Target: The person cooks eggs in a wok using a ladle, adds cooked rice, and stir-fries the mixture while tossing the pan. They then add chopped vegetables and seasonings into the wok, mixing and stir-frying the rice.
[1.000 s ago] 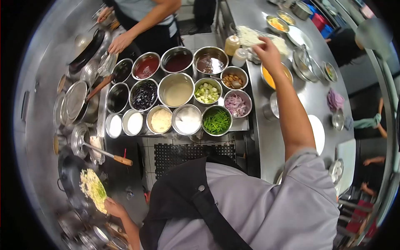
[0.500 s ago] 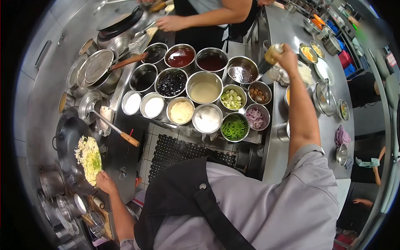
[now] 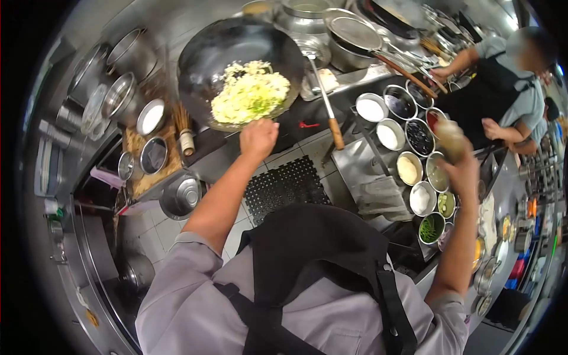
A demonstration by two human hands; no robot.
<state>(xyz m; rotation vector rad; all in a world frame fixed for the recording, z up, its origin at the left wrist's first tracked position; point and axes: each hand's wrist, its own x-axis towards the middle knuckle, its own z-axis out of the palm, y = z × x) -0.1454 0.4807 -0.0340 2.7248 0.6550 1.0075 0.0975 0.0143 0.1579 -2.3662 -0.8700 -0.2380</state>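
Note:
My left hand [image 3: 259, 139] is closed at the near rim of a dark wok [image 3: 216, 44]; its fingers hide the exact grip. In the wok lies a heap of pale yellow, rice-like food [image 3: 248, 97] with chopped greens near its front edge. My right hand [image 3: 462, 171] is raised over the seasoning containers, wrapped round a bottle [image 3: 449, 139] with yellowish-brown contents, blurred by motion. Beneath and beside it stand metal pots, among them chopped green herbs [image 3: 431, 228], a cream-coloured grainy ingredient [image 3: 408, 169] and a dark liquid [image 3: 400, 102].
A strainer with a wooden handle [image 3: 335, 133] lies right of the wok. A bamboo brush [image 3: 184, 133] and metal bowls [image 3: 154, 155] sit on a wooden board at left. Another person [image 3: 503, 89] stands across the containers at right. A black rubber mat [image 3: 290, 186] covers part of the floor.
The view has swung left, toward the wok. My right hand has carried the bottle from beside the right counter to above the containers. My left hand stays at the wok's rim.

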